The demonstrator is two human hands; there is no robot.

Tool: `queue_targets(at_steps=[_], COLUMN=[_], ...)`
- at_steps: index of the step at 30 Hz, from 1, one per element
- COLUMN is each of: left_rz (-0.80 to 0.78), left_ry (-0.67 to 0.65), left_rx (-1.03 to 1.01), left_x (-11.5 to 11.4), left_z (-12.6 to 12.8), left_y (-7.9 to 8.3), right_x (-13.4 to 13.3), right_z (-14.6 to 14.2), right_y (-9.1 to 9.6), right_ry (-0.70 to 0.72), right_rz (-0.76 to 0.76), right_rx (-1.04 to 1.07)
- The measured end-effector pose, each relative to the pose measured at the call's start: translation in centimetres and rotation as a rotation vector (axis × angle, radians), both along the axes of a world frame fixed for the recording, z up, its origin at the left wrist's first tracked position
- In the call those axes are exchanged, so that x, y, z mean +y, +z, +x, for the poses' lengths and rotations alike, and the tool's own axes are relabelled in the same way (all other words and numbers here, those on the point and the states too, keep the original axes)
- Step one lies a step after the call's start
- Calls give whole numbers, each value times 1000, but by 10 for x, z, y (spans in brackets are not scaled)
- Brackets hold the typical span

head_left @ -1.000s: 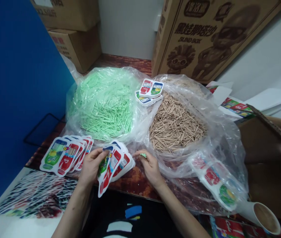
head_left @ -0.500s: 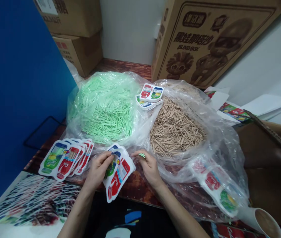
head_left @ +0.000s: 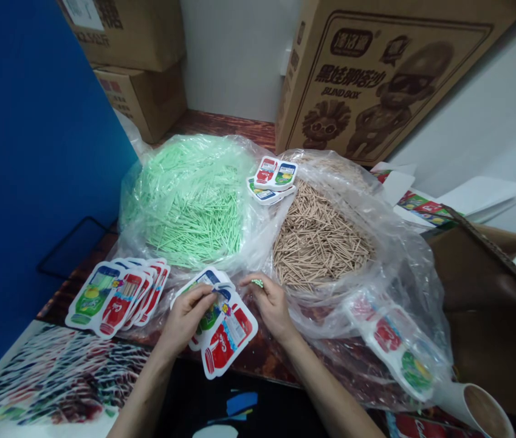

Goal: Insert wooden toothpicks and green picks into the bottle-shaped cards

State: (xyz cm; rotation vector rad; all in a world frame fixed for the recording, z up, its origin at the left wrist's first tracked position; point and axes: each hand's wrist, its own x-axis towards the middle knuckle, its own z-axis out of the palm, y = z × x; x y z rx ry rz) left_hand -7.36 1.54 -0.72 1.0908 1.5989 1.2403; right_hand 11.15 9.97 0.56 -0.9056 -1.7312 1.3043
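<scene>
Green sticks [head_left: 258,283], only a small bunch, show their ends at the thumb and the forefinger of our right hand [head_left: 273,309]. We judge that this hand closes on them lightly, while the forefinger reaches out to the left; how the lower fingers are bent we cannot tell, because they are mostly hidden. Our left hand [head_left: 188,313] pinches a printed card [head_left: 230,334] at its upper part, with thumb and forefinger pressed together. The card is tilted above the front of the table [head_left: 264,359], between our two hands, with its red bottle side free and its green bottle side partly covered. Another card shows behind it, and we cannot tell whether we hold this one also.

Light and rather stiff, we suppose, the card should bend little, but its smooth face may slip, so we do best to take it by the white border. The sticks look thin and dry; they probably roll and could snap, therefore a soft pinch around the middle of the bunch seems better.

Left of us, a fanned row of cards [head_left: 114,307] lies near the left hand. Beyond our hands stand a bag of green sticks [head_left: 157,176] and, to its right, a bag of brown sticks [head_left: 401,261].
</scene>
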Motion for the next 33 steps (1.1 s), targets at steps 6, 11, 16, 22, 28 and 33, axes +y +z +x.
queue_targets(at_steps=[6,11,16,22,28,33], left_rz=[15,46,43,21,9,2], left_ry=[-65,-89,-97,-124,-119,-95], left_rx=[47,65,44,4,-35,-133], left_x=[6,9,13,17,26,42], left_z=[4,8,13,15,20,28], left_y=[4,8,14,17,24,34], right_x=[2,3,7,14,23,46], right_z=[-2,-2,-3,-2,-2,-7], right_y=[0,0,4,16,29,53], right_ry=[-1,-3,4,8,23,-47], right_rz=[-16,-42,-17,-30,-45,-345], right_rx=[-2,-22,-19,-43,-23,388])
